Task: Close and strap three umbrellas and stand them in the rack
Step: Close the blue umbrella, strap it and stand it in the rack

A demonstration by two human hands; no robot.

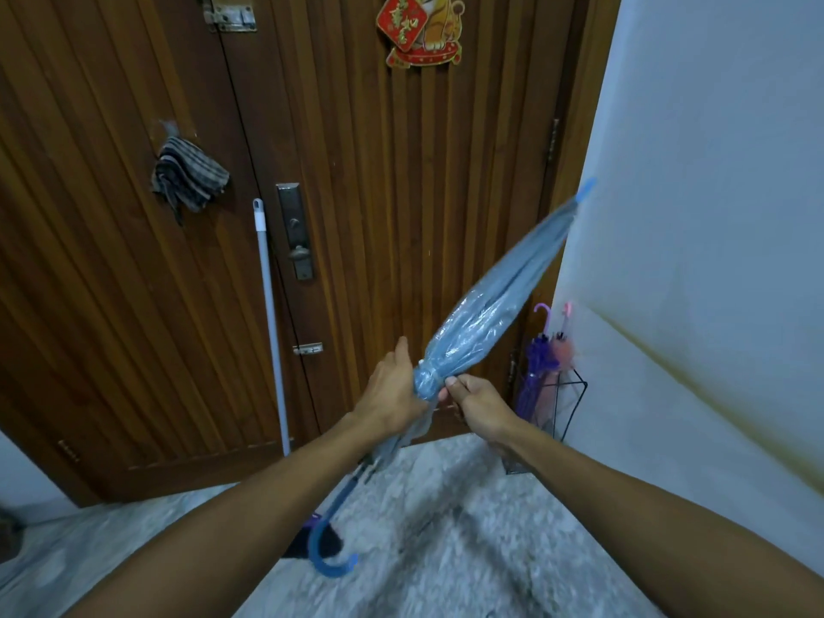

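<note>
- The blue umbrella (481,318) is held slantwise in front of the wooden door (356,171), tip up toward the white wall (713,216) and hooked handle (332,559) low near the floor. The left hand (392,394) wraps its fingers round the gathered canopy at the strap line; the right hand (479,405) pinches there with thumb and fingertips, seemingly on the strap. Whether the strap is fastened I cannot tell.
- If the pinch slips before the fastening catches, the slick plastic canopy would likely spring loose and need rolling again.
- The folds above the left hand look bunched unevenly; strapping over them may leave a fat bundle that snags on the rack's wires.
- The tip sits close to the wall; turning the umbrella to lower it could scrape or knock there.
- The wire rack (566,394) stands in the corner just beside the door, already holding a purple umbrella (537,363) and a pink umbrella (559,354). The space left looks tight, so a careless drop could jam against them or tip the light frame.
- The mop pole (269,314) leans on the door; a swing of the handle leftward might topple it.
</note>
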